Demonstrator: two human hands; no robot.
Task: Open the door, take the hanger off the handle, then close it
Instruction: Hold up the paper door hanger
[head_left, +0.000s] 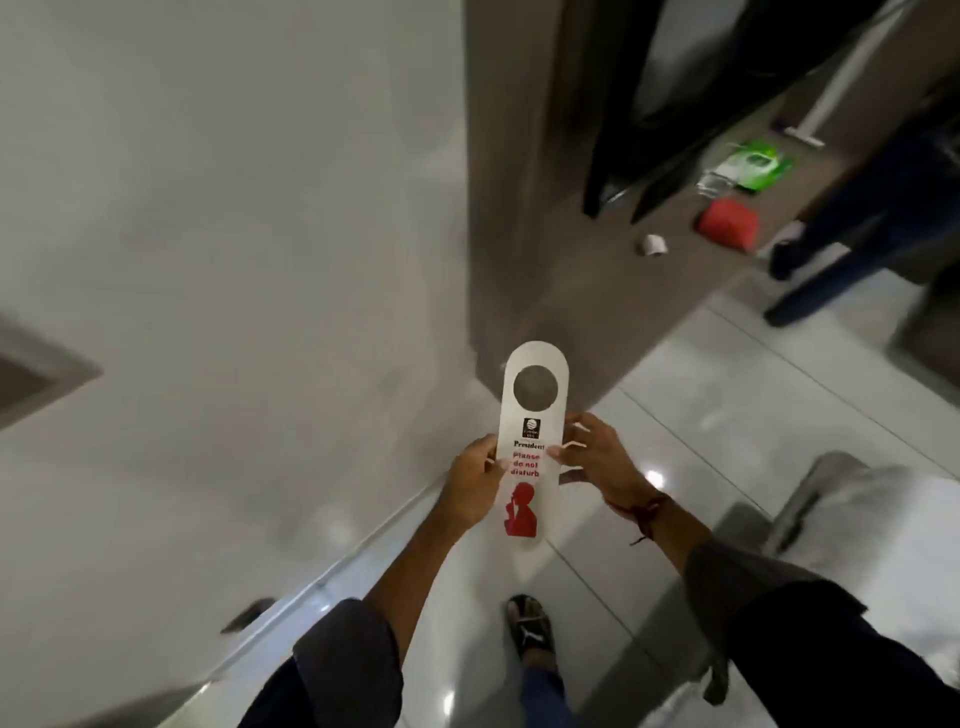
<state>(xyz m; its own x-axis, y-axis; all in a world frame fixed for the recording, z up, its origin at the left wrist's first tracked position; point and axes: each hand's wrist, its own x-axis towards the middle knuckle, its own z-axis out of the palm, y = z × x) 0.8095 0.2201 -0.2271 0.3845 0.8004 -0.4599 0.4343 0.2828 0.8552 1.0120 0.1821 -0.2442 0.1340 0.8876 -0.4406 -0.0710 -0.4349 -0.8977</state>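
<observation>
Grip: hanger (530, 441) is held by both hands at mid-height, approx. where the red text is printed.
L hand: left hand (475, 480) is closed on the hanger's left edge; thumb is laid over the front face, fingers hidden behind the card.
R hand: right hand (597, 457) is pinched on the right edge; thumb tip is pressed to the front, other fingers are spread behind and beside the card.
Hanger: white card w/ rounded ends, held upright in front of the body, off any handle. A round hole is cut near the top; a small dark logo, "Please do not disturb" in red and a red figure are printed below it.
Wrist: a red thread (647, 514) is tied round the right wrist.
Sleeves: dark sleeves (345, 660) are rolled up to approx. the elbows.
Foot: one sandalled foot (530, 626) is seen on the tiled floor (727, 405), below the hanger.
Left side: a pale wall (234, 234) is filling the left half of the view.
Ahead: a brown panel (511, 182) is standing just beyond the hanger; whether it is the door cannot be told.
Far right: a red item (727, 223), a green-white pack (753, 163) and a small white roll (653, 244) are lying on a brown surface, blurred.
</observation>
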